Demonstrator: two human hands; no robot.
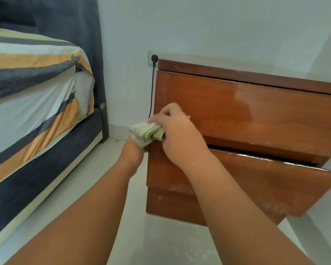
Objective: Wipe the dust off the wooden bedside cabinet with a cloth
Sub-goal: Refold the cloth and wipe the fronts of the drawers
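The wooden bedside cabinet (256, 115) stands against the wall, reddish brown, with two drawer fronts that show pale dust smears. A folded pale green cloth (146, 133) is at the cabinet's left front corner, level with the gap between the drawers. My right hand (177, 131) lies over the cloth and grips it. My left hand (133, 150) is below the cloth, mostly hidden by it, and seems to hold its lower end.
A bed (36, 96) with a striped sheet and dark base fills the left side. A black plug and cable (153, 77) hang on the wall just left of the cabinet. Pale floor (170, 241) lies between bed and cabinet.
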